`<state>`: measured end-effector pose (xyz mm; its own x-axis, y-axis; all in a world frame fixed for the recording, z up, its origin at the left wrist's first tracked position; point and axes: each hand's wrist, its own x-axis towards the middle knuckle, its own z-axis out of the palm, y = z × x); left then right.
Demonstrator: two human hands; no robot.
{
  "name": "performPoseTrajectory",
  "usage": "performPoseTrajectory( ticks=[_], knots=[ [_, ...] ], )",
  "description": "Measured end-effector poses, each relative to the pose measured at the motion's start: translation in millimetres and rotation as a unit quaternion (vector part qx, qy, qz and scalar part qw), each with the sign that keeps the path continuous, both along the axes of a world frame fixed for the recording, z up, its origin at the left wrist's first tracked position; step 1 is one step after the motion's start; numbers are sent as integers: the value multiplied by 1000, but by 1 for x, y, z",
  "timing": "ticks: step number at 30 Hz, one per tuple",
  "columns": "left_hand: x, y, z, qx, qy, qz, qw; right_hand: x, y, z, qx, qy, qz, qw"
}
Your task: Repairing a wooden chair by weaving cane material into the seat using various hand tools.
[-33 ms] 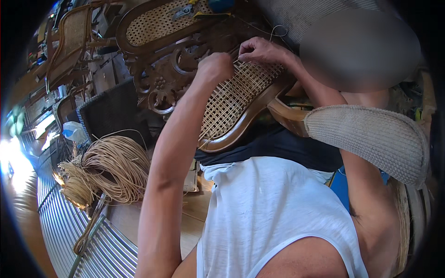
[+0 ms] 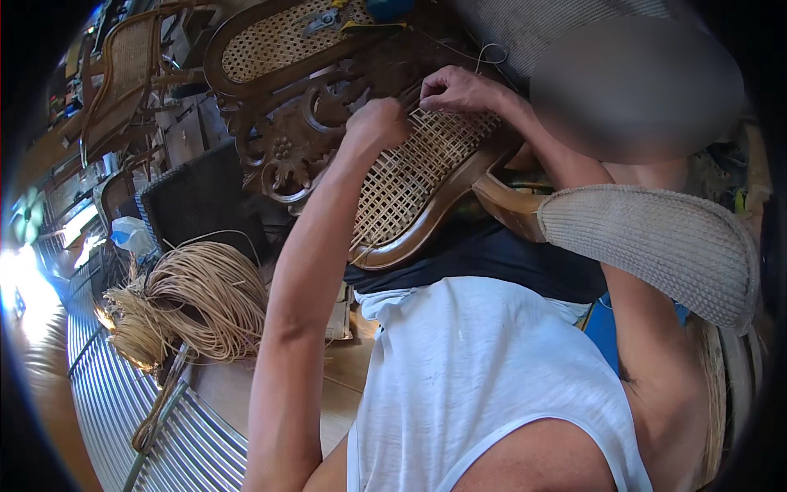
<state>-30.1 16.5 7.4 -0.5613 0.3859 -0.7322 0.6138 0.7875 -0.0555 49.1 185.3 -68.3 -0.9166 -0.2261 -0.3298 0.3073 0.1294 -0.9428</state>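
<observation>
I have a carved wooden frame (image 2: 270,156) with a panel of woven cane (image 2: 402,189) in front of me. My left hand (image 2: 375,125) is closed over the panel's upper left part, slightly blurred, its fingertips hidden. My right hand (image 2: 455,92) is bent, thumb and forefinger closed at the panel's top edge, on something too small to make out. An oval cane panel (image 2: 262,53) lies above, with pliers or cutters (image 2: 326,20) and a blue object (image 2: 385,10) on it. A loose strand loops near my right hand.
A large coil of cane (image 2: 209,299) lies at lower left on ribbed metal (image 2: 180,430). Wooden chair frames (image 2: 123,74) and a dark board (image 2: 193,205) fill the upper left. A padded woven piece (image 2: 648,246) crosses my right arm. A blurred oval hides the upper right.
My left hand has shifted very slightly down and to the left and looks more blurred. My right hand and the panel are practically unchanged.
</observation>
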Motion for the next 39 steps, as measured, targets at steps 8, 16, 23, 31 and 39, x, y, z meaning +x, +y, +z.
performPoseTrajectory(
  ticks=[8,16,23,31,39],
  knots=[
    [22,-37,-22,149,9,139,979,-2,-13,-21,117,74,-3,990],
    [26,-37,-22,171,28,168,970,1,-29,-20,148,127,16,981],
    [24,-31,0,100,31,162,981,9,-26,-21,208,252,21,945],
    [25,-120,72,134,46,279,950,4,-26,-2,211,222,79,949],
    [1,-54,76,312,25,224,923,3,-31,-7,-185,91,-1,979]
  ],
)
